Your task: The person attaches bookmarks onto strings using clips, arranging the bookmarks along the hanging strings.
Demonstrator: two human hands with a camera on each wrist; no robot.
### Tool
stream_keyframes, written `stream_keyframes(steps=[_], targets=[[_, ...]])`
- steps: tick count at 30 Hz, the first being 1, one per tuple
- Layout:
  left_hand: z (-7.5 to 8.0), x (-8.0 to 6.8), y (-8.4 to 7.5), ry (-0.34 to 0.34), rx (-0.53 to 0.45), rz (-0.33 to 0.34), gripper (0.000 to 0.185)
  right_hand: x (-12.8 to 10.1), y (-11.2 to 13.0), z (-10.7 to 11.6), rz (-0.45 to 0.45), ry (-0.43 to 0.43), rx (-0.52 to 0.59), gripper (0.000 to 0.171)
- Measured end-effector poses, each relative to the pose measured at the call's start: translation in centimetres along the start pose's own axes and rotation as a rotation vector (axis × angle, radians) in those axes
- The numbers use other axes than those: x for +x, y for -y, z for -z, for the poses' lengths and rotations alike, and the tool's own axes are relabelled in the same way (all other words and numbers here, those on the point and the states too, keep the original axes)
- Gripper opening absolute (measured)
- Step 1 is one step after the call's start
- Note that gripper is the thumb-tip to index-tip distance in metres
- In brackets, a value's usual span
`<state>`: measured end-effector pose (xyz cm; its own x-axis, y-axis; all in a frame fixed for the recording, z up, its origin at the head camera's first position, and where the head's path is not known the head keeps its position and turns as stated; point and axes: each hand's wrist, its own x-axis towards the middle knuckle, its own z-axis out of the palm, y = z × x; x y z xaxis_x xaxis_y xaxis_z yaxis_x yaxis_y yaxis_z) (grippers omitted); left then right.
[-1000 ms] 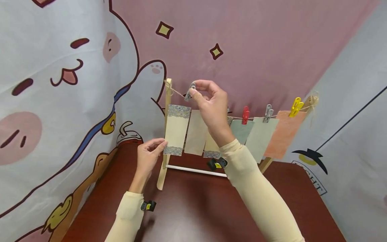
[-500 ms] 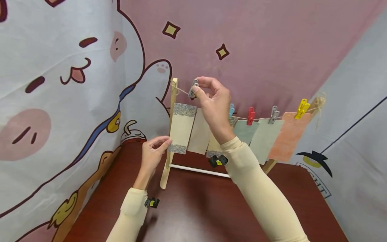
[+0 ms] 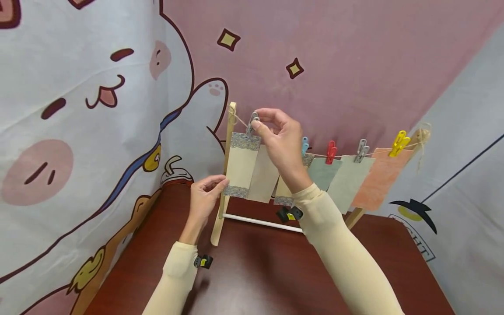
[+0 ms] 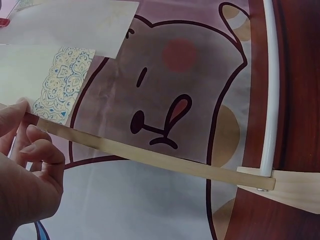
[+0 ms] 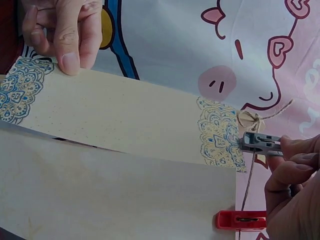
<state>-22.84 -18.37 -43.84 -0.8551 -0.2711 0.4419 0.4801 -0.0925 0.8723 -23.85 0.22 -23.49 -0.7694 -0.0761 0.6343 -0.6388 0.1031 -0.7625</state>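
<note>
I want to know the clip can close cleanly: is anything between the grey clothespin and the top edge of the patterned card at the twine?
Nothing visible. The right hand pinches the grey clothespin right at the patterned card top edge beside the twine.

Staged craft corner, cartoon backdrop, red-brown table

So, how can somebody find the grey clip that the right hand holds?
Look at the twine between the two wooden posts. At its far left end, the right hand pinches the grey clip over a patterned card. Its grey twin hangs between red and yellow clips.
</note>
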Motion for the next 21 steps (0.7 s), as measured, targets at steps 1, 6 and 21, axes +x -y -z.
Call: stream_keyframes(steps=[1, 6, 21], targets=[[-0.05, 0.02, -0.03, 0.001, 0.001, -0.001, 0.013, -0.02, 0.00, 0.08, -0.002, 0.003, -0.006, 0.022], [-0.26, 0.05, -0.14, -0.005, -0.008, 0.001, 0.012, -0.14, 0.04, 0.38, -0.032, 0.003, -0.061, 0.022], [-0.39, 0.00, -0.13, -0.026, 0.006, -0.013, 0.012, -0.57, 0.27, 0.44, 0.057, 0.056, -0.363, 0.032]])
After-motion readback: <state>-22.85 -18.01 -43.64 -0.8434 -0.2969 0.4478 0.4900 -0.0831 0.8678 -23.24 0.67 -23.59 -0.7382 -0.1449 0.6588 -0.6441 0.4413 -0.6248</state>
